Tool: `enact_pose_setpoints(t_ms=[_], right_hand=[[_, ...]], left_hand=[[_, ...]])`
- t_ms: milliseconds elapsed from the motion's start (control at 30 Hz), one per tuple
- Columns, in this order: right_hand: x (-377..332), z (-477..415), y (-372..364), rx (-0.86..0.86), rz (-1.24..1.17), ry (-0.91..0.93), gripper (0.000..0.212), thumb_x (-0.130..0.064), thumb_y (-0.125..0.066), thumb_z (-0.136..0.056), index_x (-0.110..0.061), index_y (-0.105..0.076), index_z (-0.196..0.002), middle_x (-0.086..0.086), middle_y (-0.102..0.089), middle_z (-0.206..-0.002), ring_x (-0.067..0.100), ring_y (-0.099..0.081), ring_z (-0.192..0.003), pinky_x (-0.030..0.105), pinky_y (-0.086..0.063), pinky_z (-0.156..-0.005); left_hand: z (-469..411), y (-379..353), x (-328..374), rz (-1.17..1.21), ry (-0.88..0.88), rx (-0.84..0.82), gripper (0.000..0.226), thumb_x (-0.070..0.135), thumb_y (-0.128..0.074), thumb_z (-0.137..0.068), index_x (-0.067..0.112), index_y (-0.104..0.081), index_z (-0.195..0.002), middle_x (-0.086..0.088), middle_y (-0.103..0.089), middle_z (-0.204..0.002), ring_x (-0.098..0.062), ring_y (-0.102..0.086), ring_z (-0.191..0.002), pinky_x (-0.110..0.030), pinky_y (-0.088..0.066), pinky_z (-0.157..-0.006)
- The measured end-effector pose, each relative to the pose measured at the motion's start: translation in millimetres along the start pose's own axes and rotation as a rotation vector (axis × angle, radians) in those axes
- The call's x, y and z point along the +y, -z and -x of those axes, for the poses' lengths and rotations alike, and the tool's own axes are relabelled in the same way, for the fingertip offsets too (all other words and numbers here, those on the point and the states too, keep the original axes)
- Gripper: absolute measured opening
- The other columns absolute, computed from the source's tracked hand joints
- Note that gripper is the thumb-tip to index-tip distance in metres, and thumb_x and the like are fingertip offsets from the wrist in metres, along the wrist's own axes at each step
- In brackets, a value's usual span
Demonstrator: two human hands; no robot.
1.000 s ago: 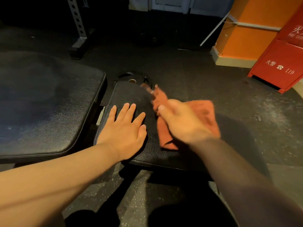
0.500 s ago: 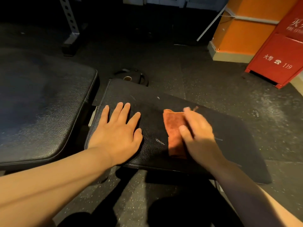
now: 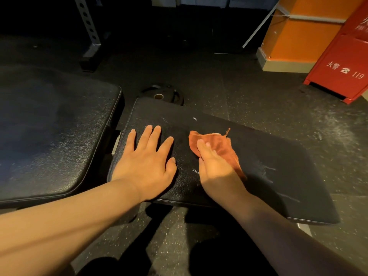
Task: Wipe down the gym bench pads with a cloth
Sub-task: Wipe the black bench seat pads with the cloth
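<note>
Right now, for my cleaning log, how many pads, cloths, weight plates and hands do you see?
Bench pads: 2, larger pad, smaller pad
Cloth: 1
Weight plate: 1
Hands: 2, left hand, right hand
Total: 6

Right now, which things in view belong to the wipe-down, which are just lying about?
Job: orange-brown cloth under right hand; small black leather seat pad, left hand flat on it; large black leather back pad.
Lying about: round black weight plate; red metal fire cabinet; grey perforated steel upright.

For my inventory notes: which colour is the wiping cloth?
Rust orange; the cloth shows in the head view, under the right hand.
</note>
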State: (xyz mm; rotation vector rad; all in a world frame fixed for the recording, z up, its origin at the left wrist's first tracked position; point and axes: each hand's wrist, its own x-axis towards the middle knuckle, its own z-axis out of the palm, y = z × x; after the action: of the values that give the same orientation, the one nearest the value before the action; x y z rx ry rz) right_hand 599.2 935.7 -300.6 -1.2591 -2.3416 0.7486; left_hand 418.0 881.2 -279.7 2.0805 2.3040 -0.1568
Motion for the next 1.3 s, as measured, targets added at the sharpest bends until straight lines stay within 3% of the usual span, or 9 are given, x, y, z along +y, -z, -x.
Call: enact_pose_setpoints(t_ms=[100, 267, 533, 633, 767, 867, 1000, 1100, 1300], right_hand=[[-26.0, -3.2, 35.3, 0.189, -0.664, -0.177, 0.03, -0.007, -0.038, -0.107, -0.014, -0.054, -0.132, -0.011, -0.068, -0.107, -0.015, -0.062, -0.097, 0.002, -0.043, -0.08], [-7.0, -9.8, 63.1, 0.351, -1.292, -0.363, 0.031, -0.013, -0.05, -0.097, -0.02, -0.064, -0.123, 0.007, -0.072, -0.119, 0.02, -0.069, -0.111, 0.04, -0.055, -0.096], [42.9, -19.5, 12.9, -0.17, 0.038, 0.008, 0.05, -0.031, -0.036, -0.106, -0.033, -0.029, -0.155, -0.008, -0.019, -0.165, 0.014, -0.007, -0.154, 0.032, -0.003, -0.125], [30.2, -46.6, 0.1, -0.094, -0.2, -0.053, 0.062, -0.034, -0.037, -0.106, -0.04, -0.005, -0.158, -0.012, -0.04, -0.146, 0.007, -0.037, -0.136, 0.039, -0.022, -0.121], [41.4, -71.3, 25.9, 0.24, -0.781, -0.358, 0.053, -0.019, -0.042, -0.101, -0.036, -0.037, -0.151, -0.004, -0.037, -0.157, 0.01, -0.037, -0.141, 0.039, -0.029, -0.12], [39.9, -49.8, 21.7, 0.236, -0.456, -0.28, 0.069, -0.015, -0.046, -0.095, -0.033, -0.021, -0.157, -0.009, -0.019, -0.164, 0.008, -0.016, -0.15, 0.036, -0.014, -0.125], [46.6, -32.6, 2.1, 0.433, -0.309, -0.449, 0.065, -0.003, -0.057, -0.087, -0.016, -0.039, -0.148, 0.001, -0.038, -0.146, 0.014, -0.037, -0.135, 0.029, -0.028, -0.115], [47.3, -48.1, 15.7, 0.139, -0.031, -0.805, 0.041, -0.022, -0.067, -0.079, -0.021, -0.065, -0.12, 0.009, -0.057, -0.131, 0.032, -0.052, -0.123, 0.04, -0.044, -0.104], [37.0, -41.6, 42.9, -0.134, -0.135, -0.662, 0.032, -0.045, -0.072, -0.083, -0.017, -0.064, -0.096, 0.006, -0.066, -0.108, 0.029, -0.062, -0.102, 0.041, -0.053, -0.089]], left_hand=[[2.0, 0.9, -0.2, 0.016, -0.006, 0.006, 0.08, 0.056, 0.006, -0.084, 0.03, -0.008, -0.158, -0.008, 0.004, -0.167, -0.024, 0.015, -0.153, -0.053, 0.008, -0.122], [1.3, 1.5, -0.1, 0.026, -0.007, 0.014, 0.079, 0.056, 0.004, -0.085, 0.031, -0.01, -0.158, -0.008, 0.003, -0.167, -0.024, 0.014, -0.153, -0.053, 0.008, -0.122], [0.3, 0.8, 1.7, 0.003, 0.001, 0.008, 0.078, 0.056, 0.003, -0.087, 0.031, -0.008, -0.159, -0.008, 0.005, -0.167, -0.024, 0.017, -0.152, -0.053, 0.008, -0.122], [0.5, 1.7, 1.3, 0.007, 0.002, 0.011, 0.075, 0.056, 0.001, -0.088, 0.031, -0.008, -0.159, -0.008, 0.005, -0.167, -0.024, 0.017, -0.152, -0.053, 0.008, -0.122], [0.4, 2.2, 0.9, 0.007, -0.001, 0.005, 0.075, 0.056, -0.001, -0.088, 0.031, -0.009, -0.159, -0.008, 0.004, -0.167, -0.024, 0.016, -0.152, -0.054, 0.007, -0.122], [0.7, 1.3, -0.1, 0.0, 0.003, 0.0, 0.077, 0.056, 0.001, -0.086, 0.031, -0.007, -0.158, -0.009, 0.005, -0.167, -0.025, 0.016, -0.152, -0.054, 0.006, -0.121], [0.6, 2.3, 0.2, 0.004, 0.001, -0.002, 0.075, 0.053, -0.003, -0.087, 0.031, -0.005, -0.158, -0.008, 0.007, -0.167, -0.025, 0.017, -0.152, -0.054, 0.007, -0.121], [0.3, 3.5, 0.5, 0.007, 0.002, -0.004, 0.072, 0.052, -0.009, -0.089, 0.031, -0.006, -0.158, -0.009, 0.007, -0.167, -0.025, 0.017, -0.152, -0.054, 0.007, -0.121], [0.8, 2.9, 0.2, 0.007, 0.002, -0.004, 0.072, 0.053, -0.011, -0.09, 0.031, -0.006, -0.159, -0.009, 0.006, -0.167, -0.025, 0.017, -0.152, -0.054, 0.008, -0.121]])
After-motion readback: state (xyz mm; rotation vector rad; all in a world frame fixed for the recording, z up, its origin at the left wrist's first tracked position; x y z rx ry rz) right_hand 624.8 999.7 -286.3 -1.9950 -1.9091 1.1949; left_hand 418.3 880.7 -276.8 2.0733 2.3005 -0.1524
